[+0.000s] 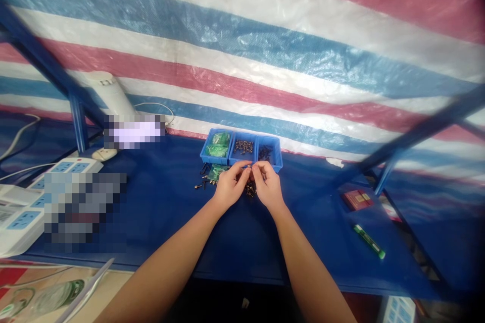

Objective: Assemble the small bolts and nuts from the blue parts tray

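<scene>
My left hand (pixel 232 184) and my right hand (pixel 268 184) meet fingertip to fingertip in front of the bins. Thumbs and forefingers are pinched together around a small brass-coloured part (pixel 249 165), mostly hidden by the fingers. Under and between the hands lies a loose pile of small dark and brass-coloured parts (pixel 250 190). Left of it are a green packet or board (pixel 215 172) and scattered black and brass pieces (pixel 204 181). Behind stand three joined blue bins: one with green bagged items (pixel 219 144), one with brass-coloured parts (pixel 243 147), one with black parts (pixel 265 152).
A white power strip (pixel 22 222) and a white cylinder (pixel 111 93) are at left. On the right lie a red box (pixel 357 200) and a green tube (pixel 369 241). Blue metal struts (pixel 78 123) flank the blue table (pixel 162 222); striped sheeting (pixel 242 45) hangs behind.
</scene>
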### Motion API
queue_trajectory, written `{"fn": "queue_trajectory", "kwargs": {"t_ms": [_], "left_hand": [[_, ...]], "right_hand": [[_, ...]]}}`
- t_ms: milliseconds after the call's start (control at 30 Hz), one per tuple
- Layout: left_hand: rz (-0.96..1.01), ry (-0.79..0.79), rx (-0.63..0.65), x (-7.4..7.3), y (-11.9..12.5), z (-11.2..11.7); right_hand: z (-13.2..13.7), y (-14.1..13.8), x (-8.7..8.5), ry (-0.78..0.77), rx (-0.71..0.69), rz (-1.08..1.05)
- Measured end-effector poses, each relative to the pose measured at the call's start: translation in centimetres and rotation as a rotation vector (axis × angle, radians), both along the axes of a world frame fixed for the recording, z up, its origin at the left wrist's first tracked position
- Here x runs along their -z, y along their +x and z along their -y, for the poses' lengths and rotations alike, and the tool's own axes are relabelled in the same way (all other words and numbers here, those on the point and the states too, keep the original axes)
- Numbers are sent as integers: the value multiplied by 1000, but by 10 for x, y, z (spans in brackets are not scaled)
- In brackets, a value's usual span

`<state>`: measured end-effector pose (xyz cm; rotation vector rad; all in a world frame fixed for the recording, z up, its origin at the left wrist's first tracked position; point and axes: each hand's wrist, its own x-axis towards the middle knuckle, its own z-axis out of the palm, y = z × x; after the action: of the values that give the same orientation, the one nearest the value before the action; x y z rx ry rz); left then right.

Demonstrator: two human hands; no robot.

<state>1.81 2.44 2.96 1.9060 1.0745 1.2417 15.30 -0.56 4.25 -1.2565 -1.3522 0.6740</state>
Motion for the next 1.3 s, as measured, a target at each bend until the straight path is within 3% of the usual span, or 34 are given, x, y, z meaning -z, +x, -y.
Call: {"fn": "queue_trajectory", "kwargs": {"t_ms": [267,500,833,1100,1300], "left_hand": [[-5,4,-28,1,0,-2],[-2,-12,1,0,0,0],[21,40,-11,2,2,-2],[84,-13,-50,2,0,-3],[87,-26,-27,2,0,-2]], "right_hand": [[2,1,-3,85,64,185],[4,1,-7,47,47,231],[-2,1,6,-70,10,2],[1,1,-2,89,39,109],[3,2,-6,99,58,241]]}}
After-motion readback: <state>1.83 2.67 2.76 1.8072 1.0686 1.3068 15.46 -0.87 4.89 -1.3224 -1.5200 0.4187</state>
